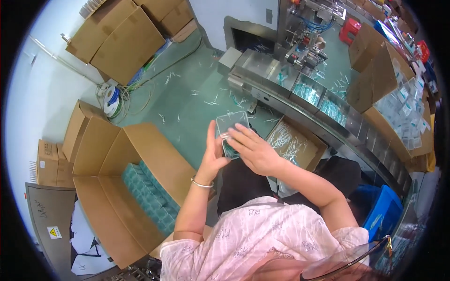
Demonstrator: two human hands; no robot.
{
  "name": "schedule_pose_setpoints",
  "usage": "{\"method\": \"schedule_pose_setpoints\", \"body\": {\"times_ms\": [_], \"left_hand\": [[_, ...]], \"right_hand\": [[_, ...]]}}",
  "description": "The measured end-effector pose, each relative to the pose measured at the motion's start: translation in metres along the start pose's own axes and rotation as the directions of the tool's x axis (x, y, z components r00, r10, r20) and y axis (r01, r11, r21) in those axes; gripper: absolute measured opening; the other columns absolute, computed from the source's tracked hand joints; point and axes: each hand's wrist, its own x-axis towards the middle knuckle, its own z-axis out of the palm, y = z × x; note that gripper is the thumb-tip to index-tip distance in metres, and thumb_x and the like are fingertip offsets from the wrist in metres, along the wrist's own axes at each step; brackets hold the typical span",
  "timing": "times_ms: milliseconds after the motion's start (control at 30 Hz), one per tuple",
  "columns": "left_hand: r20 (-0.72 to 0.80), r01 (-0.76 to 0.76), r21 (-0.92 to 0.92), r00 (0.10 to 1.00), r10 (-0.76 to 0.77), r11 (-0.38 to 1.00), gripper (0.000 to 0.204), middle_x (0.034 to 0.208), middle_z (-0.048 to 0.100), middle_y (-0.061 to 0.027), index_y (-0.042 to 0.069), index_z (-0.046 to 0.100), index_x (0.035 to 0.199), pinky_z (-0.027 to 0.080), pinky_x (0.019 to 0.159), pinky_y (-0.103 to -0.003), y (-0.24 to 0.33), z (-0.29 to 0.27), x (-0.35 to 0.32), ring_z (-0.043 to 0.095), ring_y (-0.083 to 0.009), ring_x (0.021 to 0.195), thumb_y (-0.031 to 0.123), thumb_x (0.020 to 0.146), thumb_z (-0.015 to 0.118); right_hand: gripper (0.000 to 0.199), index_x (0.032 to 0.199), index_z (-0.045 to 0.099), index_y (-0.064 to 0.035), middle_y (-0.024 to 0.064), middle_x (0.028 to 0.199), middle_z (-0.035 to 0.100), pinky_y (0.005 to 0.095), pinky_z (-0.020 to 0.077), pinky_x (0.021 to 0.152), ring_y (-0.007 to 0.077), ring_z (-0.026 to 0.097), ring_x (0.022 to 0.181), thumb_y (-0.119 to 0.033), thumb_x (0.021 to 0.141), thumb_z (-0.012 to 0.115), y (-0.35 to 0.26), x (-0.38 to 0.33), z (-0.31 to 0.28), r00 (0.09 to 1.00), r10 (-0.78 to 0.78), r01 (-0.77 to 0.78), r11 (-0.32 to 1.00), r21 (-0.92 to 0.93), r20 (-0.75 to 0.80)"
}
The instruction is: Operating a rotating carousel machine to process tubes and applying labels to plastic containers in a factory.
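Note:
A small clear plastic box (227, 149) with a hinged lid (233, 121) raised away from me is held over my lap, with teal pieces inside it. My left hand (210, 152) supports the box from its left side, thumb along the near edge and fingers pointing up beside it. Across the box lies my right hand (258, 153), its fingers stretched out and touching near the hinge and lid. The right palm hides part of the contents.
To my left stands an open carton (103, 201) with stacked teal packs (147, 192). A metal conveyor (323, 122) with trays of teal pieces (307, 92) runs on the right. Below it sits a carton of white pieces (307, 157). Clear boxes (405, 110) fill another carton.

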Motion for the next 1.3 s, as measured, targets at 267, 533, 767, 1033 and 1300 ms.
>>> {"method": "schedule_pose_setpoints", "body": {"times_ms": [267,533,767,1033,1300], "left_hand": [[-0.019,-0.141,0.781,0.968,0.249,0.608,0.070,0.109,0.046,-0.0145,0.008,0.032,0.117,0.041,0.086,-0.033,0.001,-0.012,-0.005,0.047,-0.0283,0.105,-0.003,0.059,0.068],[0.184,-0.181,0.983,0.960,-0.210,0.032,0.088,0.122,0.031,-0.0177,0.009,0.029,0.124,0.045,0.081,-0.040,0.049,0.015,0.001,0.048,-0.0390,0.100,0.014,0.052,0.079],[-0.012,0.015,1.000,0.991,-0.132,0.023,0.068,0.121,0.033,-0.0200,0.008,0.026,0.126,0.044,0.083,-0.042,0.031,0.003,-0.010,0.047,-0.0412,0.101,0.021,0.072,0.064],[-0.178,0.047,0.757,0.975,0.136,0.652,0.055,0.120,0.037,-0.0081,0.006,0.031,0.125,0.037,0.091,-0.033,0.013,-0.104,-0.044,0.037,-0.0219,0.114,0.018,0.079,0.058],[-0.851,0.641,0.486,0.194,0.487,0.594,0.077,0.124,0.041,-0.0162,0.008,0.033,0.128,0.040,0.090,-0.036,0.022,-0.332,-0.297,0.048,-0.0302,0.104,0.007,0.061,0.072]], "right_hand": [[0.081,0.131,0.026,-0.0032,0.0103,0.098,0.048,0.0288,0.0438,0.066,0.0192,0.051,0.075,-0.005,0.063,0.069,-0.005,0.001,0.011,0.745,0.662,-0.550,0.678,0.487,-0.080],[0.090,0.134,0.020,-0.0039,0.0097,0.097,0.047,0.0258,0.0433,0.066,0.0151,0.048,0.073,0.003,0.059,0.069,-0.013,0.003,0.016,0.898,0.432,-0.279,0.702,0.655,-0.081],[0.089,0.128,0.028,-0.0010,0.0163,0.119,0.039,0.0404,0.0336,0.092,0.0326,0.039,0.111,-0.014,0.054,0.075,-0.011,-0.004,0.038,0.944,0.310,-0.271,0.926,0.264,-0.117],[0.076,0.123,0.039,-0.0017,0.0172,0.120,0.043,0.0398,0.0317,0.096,0.0338,0.039,0.113,-0.016,0.057,0.073,0.001,-0.002,0.056,0.962,0.267,-0.260,0.960,0.105,-0.061],[0.044,0.120,0.046,-0.0022,0.0154,0.117,0.042,0.0350,0.0398,0.089,0.0264,0.047,0.104,-0.005,0.078,0.060,0.133,-0.217,-0.009,0.570,0.746,-0.803,0.594,-0.041,-0.344]]}}
